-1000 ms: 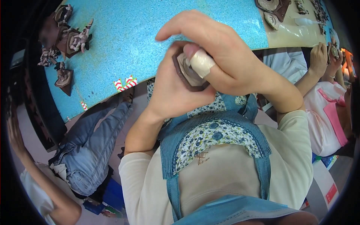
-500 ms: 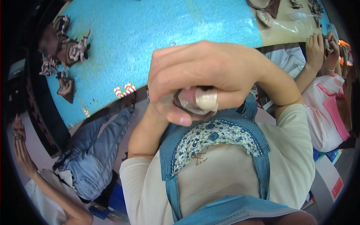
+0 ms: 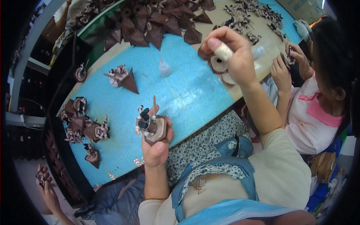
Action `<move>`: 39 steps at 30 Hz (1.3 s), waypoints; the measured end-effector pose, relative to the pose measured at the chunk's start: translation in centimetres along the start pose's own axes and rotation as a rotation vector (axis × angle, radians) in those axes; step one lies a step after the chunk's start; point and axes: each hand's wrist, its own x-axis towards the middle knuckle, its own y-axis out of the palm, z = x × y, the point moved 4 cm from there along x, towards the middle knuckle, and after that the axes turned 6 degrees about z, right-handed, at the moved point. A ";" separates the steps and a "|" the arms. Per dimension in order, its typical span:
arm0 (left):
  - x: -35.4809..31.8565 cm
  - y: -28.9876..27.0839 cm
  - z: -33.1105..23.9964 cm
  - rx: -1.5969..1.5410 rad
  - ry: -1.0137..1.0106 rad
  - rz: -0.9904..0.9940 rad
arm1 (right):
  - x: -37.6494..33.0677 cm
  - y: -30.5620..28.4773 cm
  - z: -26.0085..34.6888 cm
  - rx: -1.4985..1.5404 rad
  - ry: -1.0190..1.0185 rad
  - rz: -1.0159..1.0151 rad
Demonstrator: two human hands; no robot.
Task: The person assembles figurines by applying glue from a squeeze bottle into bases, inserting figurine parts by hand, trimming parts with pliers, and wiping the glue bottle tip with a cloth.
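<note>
The left hand (image 3: 155, 148) has its grip closed around a brown base with a small figure (image 3: 152, 125), above the surface's (image 3: 187, 90) near edge. The right hand (image 3: 232, 56) pinches a white piece (image 3: 224, 51). The upright figure looks top-heavy; a tilt could topple it.

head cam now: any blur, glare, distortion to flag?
Head view: strong fisheye, the blue table edge bows and the corners go black; the right hand is softly motion-blurred; the left hand and its brown figurine piece are sharp; mild sheen on the blue surface, no harsh glare.
</note>
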 end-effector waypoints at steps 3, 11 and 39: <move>0.0 -0.5 1.0 0.095 -0.001 0.017 | 2.8 -2.7 -1.6 -0.097 0.159 -0.097; -0.6 -1.5 1.5 0.138 -0.014 0.018 | 10.7 -0.8 -2.9 -0.394 0.045 0.014; -1.1 -1.0 1.0 -0.034 -0.029 0.051 | 30.1 -3.3 12.0 -0.923 -0.354 -0.904</move>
